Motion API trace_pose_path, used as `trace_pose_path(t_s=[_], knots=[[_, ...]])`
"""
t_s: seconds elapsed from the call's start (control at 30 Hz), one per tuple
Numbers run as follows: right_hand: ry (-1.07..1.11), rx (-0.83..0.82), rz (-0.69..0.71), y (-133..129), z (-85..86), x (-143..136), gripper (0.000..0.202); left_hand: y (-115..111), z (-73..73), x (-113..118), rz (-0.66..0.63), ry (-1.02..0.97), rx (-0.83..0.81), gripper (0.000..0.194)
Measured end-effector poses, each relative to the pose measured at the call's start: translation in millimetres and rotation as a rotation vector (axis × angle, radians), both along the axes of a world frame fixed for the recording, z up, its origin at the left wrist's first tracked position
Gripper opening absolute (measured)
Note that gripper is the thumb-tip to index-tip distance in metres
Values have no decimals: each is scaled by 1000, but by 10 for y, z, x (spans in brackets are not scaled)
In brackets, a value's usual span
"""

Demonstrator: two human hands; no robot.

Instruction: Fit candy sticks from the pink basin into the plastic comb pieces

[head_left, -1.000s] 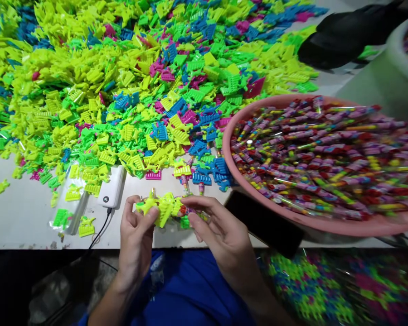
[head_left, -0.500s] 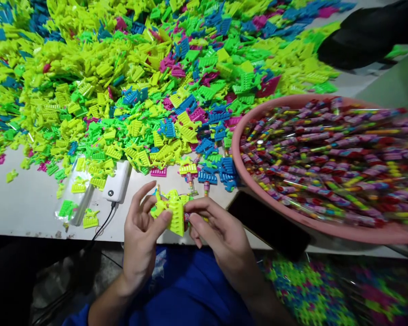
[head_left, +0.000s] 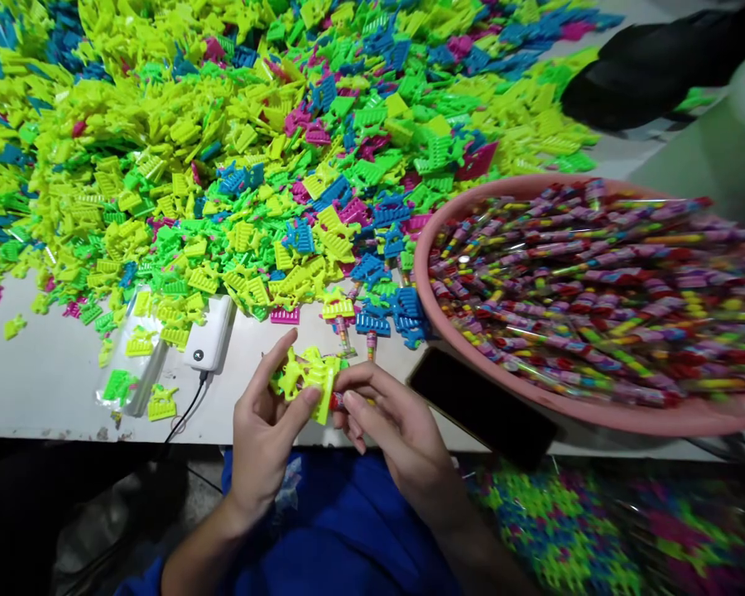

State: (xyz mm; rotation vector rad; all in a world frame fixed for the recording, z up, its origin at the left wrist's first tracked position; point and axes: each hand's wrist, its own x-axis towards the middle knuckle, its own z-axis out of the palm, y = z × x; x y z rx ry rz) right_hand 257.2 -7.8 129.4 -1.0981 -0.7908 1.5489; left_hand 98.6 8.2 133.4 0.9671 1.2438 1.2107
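Several yellow plastic pieces (head_left: 307, 377) are gripped in the left hand (head_left: 264, 426), left of the pink basin (head_left: 423, 285); between them, the right hand (head_left: 401, 422) pinches a small wrapped tube (head_left: 338, 401) against those pieces, near the black phone (head_left: 481, 406).

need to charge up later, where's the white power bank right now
In the head view, the white power bank lies left of the hands, just right of the clear plastic bag, cable plugged in.
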Motion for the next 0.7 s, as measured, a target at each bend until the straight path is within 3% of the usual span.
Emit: trace_pose_path(t_s=[0.23, 0.43, 0.7], knots=[[99, -20, -35, -1, -30, -26, 43, 10, 46, -4, -132, 33, 27, 64], [-115, 94, -123, 7, -23, -41, 24, 20, 22, 8, -151, 152, 136, 60], [-341, 232, -153, 25, -71, -64, 13, 51, -47, -12, -190, 73, -17, 67]])
